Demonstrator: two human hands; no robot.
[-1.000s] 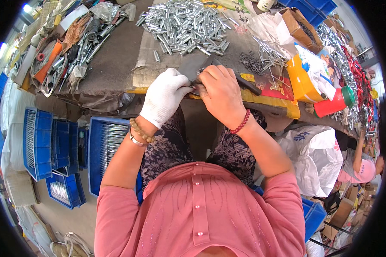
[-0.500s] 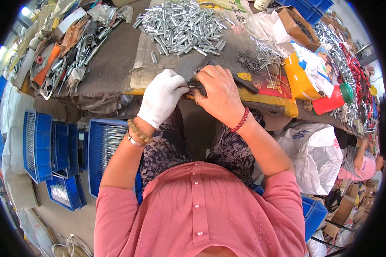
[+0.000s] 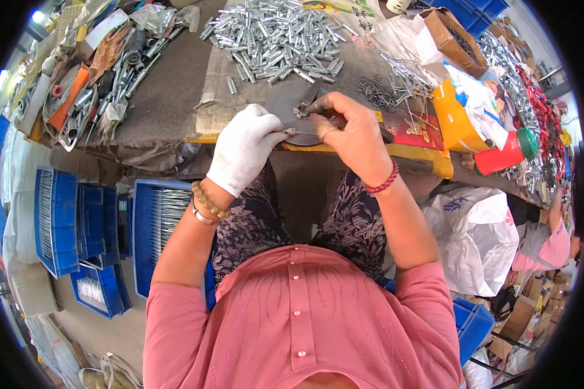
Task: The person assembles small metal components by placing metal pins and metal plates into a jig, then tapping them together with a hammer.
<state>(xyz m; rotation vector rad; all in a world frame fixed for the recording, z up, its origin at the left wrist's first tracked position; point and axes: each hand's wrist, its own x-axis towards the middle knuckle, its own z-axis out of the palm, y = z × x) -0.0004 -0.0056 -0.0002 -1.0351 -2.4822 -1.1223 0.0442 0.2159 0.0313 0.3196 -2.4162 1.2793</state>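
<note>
**Pinched in White, Poised over Grey**

Jutting rightward from the fingertips of the gloved left hand (image 3: 240, 152), here at the table's near edge: a slim metal rod (image 3: 294, 131). Pinched by one end between thumb and forefinger, and stretching across the near part of a grey disc (image 3: 281, 100) toward the space just below the right thumb. Closed on that end at the left, with the other fingers folded in toward the palm.

Over to the bare right hand (image 3: 358, 133)! Bent at the fingers, with thumb and index close together right beside a small dark metal fitting (image 3: 300, 110) on the disc. Too tight a gap to read: cannot tell grasp from light touch there, nor rule out something tiny between the fingertips.

On to the lettering. Spotting large dark characters on a yellow-green sheet (image 3: 370, 8) at the table's far side, just beyond a heap of shiny metal sleeves (image 3: 276, 42). Catching pale golden print on a red packet (image 3: 416, 135) to the right of the hands, too small to make out. Then, lower right, seeing blue marks across a crumpled white sack (image 3: 470, 243), bent out of shape by the folds.
</note>
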